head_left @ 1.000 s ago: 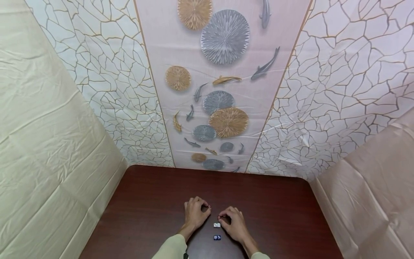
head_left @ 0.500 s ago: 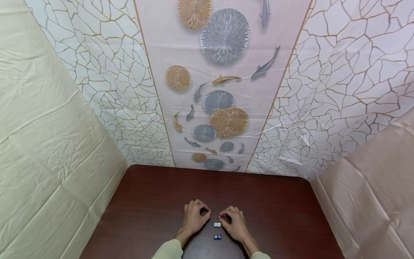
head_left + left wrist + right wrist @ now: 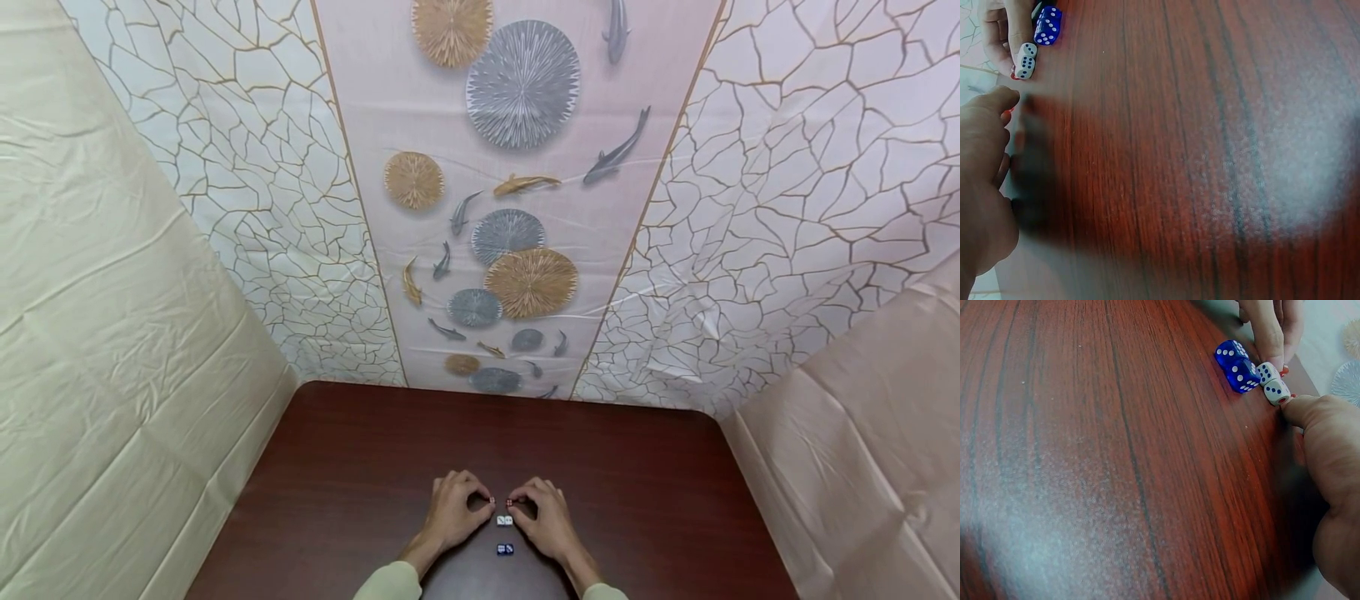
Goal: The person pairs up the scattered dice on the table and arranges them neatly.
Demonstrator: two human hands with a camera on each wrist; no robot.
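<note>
My left hand point(image 3: 453, 510) pinches a small red die point(image 3: 492, 500) between thumb and index finger, left of the middle. Opposite it, my right hand point(image 3: 547, 518) pinches another red die point(image 3: 509, 502), with a narrow gap between the two. Just nearer to me, two white dice point(image 3: 505, 521) stand side by side, touching. Closer still lie two blue dice point(image 3: 506, 549), also together; the right wrist view shows these blue dice point(image 3: 1237, 365) as see-through with white pips. In both wrist views the fingers mostly hide the red dice.
The dice rest on a dark red-brown wooden table point(image 3: 360, 450) with rounded far corners. A patterned cloth point(image 3: 480, 250) with fish and round leaves hangs behind it. Plain cream cloth point(image 3: 135, 333) hangs at the left, and beige cloth point(image 3: 862, 433) at the right.
My left hand has moved nearer to me and slightly right with its red die, narrowing the gap to the other red die. My right hand has stayed almost still.
</note>
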